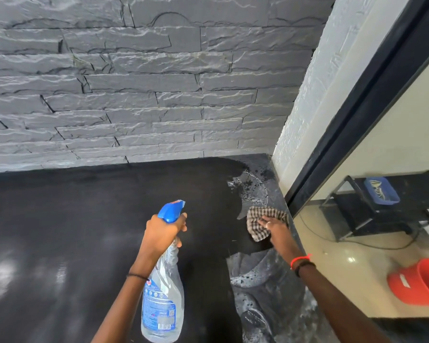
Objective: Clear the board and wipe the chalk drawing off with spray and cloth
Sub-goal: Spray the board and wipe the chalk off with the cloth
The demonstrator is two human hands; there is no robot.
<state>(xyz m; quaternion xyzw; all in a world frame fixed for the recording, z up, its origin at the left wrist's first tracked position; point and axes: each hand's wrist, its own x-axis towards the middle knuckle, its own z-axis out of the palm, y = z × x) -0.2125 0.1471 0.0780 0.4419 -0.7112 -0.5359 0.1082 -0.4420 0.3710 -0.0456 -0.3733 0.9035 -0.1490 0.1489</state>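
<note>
Backdrop: grey stone-faced wall (pixel 134 95) behind a black worktop (pixel 72 231), most of it wiped dark and glossy; a red bucket (pixel 421 280) on the floor to the right
Chalk left: a pale smeared strip (pixel 260 276) down the worktop's right edge, long axis running near to far, and a spattered patch (pixel 253 189) at the far corner
Right hand (pixel 273 226): fingers pressed flat on the checked cloth (pixel 263 219), between the two chalk areas; nearer hand to both
Left hand (pixel 164 231): fingers closed round the spray bottle (pixel 164 293), nozzle pointing toward the far right
Judgement: strip lies just toward the person from the cloth; a pull back along it fits
</note>
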